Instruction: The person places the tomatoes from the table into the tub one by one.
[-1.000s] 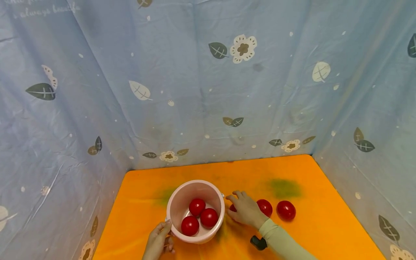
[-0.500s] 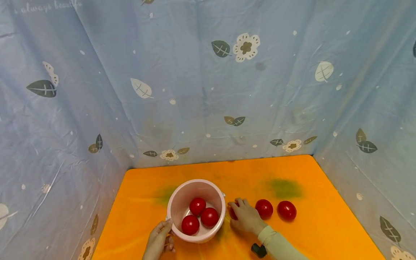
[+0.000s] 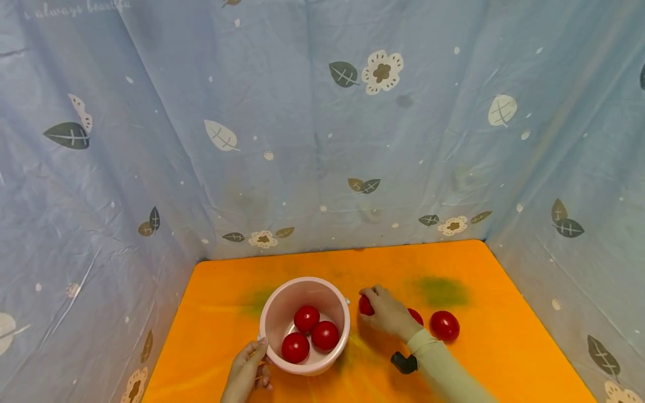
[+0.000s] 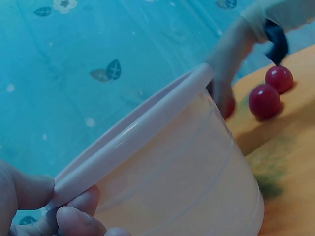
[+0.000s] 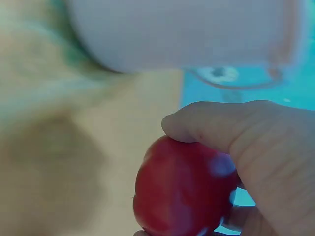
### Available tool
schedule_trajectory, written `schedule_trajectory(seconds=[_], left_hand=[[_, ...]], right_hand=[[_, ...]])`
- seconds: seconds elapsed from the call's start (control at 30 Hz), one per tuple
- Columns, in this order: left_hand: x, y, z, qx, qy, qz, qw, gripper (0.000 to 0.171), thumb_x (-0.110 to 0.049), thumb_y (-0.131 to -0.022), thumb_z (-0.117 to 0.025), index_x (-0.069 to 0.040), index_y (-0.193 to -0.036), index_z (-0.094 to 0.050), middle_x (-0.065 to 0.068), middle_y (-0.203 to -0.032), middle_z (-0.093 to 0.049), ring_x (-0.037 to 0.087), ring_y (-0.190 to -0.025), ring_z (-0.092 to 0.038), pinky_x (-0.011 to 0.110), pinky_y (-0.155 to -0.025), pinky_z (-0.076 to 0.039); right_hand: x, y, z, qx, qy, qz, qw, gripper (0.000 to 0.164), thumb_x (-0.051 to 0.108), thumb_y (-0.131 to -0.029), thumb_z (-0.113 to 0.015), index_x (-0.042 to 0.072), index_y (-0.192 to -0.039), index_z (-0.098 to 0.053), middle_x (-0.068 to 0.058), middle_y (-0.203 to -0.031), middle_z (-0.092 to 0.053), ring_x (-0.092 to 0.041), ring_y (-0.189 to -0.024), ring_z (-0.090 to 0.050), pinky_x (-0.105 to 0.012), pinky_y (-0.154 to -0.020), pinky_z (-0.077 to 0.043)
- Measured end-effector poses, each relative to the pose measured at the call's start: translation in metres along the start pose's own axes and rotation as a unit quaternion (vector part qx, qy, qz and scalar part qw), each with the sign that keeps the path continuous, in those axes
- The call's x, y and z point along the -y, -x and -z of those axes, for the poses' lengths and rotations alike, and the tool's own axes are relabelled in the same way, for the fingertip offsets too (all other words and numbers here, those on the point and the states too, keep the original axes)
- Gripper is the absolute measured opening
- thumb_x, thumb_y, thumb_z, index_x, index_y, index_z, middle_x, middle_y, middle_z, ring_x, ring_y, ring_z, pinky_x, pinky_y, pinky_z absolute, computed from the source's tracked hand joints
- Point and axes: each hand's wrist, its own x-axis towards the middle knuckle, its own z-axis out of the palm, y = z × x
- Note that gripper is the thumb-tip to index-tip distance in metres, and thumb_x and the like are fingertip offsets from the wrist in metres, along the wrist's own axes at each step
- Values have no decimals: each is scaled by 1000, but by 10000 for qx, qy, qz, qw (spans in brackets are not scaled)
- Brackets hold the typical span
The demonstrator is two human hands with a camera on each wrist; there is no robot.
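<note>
A pale pink bucket (image 3: 276, 319) stands upright on the orange-covered table, with three red tomatoes (image 3: 295, 348) inside. My left hand (image 3: 245, 369) pinches its rim at the left; in the left wrist view the thumb (image 4: 30, 191) lies outside the rim with fingers curled below. To the right of the bucket, my right hand (image 3: 389, 314) grips another tomato (image 5: 182, 191) between thumb and fingers, apart from the bucket, seemingly just above the table. Two more tomatoes lie to the right: one (image 3: 416, 316) partly hidden behind the right hand, the other (image 3: 444, 326) fully in sight.
Blue curtains (image 3: 322, 140) with leaf and flower prints enclose the table (image 3: 494, 280) at the back and both sides. A black strap end (image 3: 404, 362) hangs below the right wrist. The bucket's thin handle (image 5: 236, 87) shows in the right wrist view.
My right hand has closed round the tomato beside the bucket and moved it up, away from me and slightly right. The left hand and bucket have stayed put.
</note>
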Motion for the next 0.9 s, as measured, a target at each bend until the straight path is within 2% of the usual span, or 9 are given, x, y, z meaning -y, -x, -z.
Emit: schedule_trajectory(seconds=[0.23, 0.33, 0.43, 0.57, 0.73, 0.83, 0.9], left_hand=[[-1, 3, 3, 51, -82, 13, 10000, 50, -56, -93, -50, -7, -102, -47, -1, -65, -46, 15, -56, -48, 27, -60, -50], [0, 4, 4, 77, -160, -60, 9998, 49, -56, -93, -50, -7, -99, -50, -2, -61, -45, 13, -52, -45, 26, -56, -49], [0, 2, 5, 72, -238, -157, 9996, 44, -51, -95, -51, -7, -97, -53, -3, -61, -47, 10, -49, -43, 24, -52, -48], [1, -2, 5, 59, -329, -239, 9992, 39, -45, -97, -50, -7, -94, -53, -3, -62, -49, 8, -46, -40, 23, -47, -46], [1, -2, 5, 53, -408, -260, 9988, 40, -45, -98, -50, -6, -96, -53, -2, -61, -48, 9, -46, -39, 23, -45, -44], [0, -3, 4, 12, -396, -284, 9988, 39, -45, -98, -50, -6, -95, -53, -2, -61, -49, 9, -46, -39, 23, -44, -42], [-1, -3, 4, -21, -395, -330, 9987, 39, -44, -97, -51, -6, -95, -53, -2, -63, -50, 9, -45, -38, 23, -43, -41]], right_hand=[[23, -25, 55, -451, 142, 371, 9982, 57, 34, -82, -74, 14, -131, -53, -12, -119, -54, -27, -97, -55, -37, -71, -57], [42, -33, 74, -512, 190, 576, 9968, 58, 35, -82, -73, 15, -132, -52, -11, -120, -54, -24, -98, -56, -36, -72, -57], [66, -39, 85, -402, 216, 797, 9958, 58, 38, -83, -72, 18, -133, -51, -7, -122, -53, -20, -98, -56, -33, -74, -56], [97, -44, 88, -88, 242, 1203, 9924, 56, 42, -84, -70, 22, -134, -51, -2, -121, -52, -15, -99, -54, -28, -74, -55], [127, -49, 76, 415, 324, 1739, 9834, 53, 38, -85, -70, 22, -132, -52, -3, -121, -52, -15, -98, -55, -24, -73, -54], [143, -51, 66, 906, 756, 1964, 9734, 53, 40, -84, -71, 25, -131, -52, 0, -117, -53, -14, -95, -54, -25, -70, -53], [151, -53, 59, 1258, 1091, 2138, 9626, 52, 41, -82, -72, 26, -128, -54, 2, -113, -54, -13, -94, -53, -26, -70, -52]])
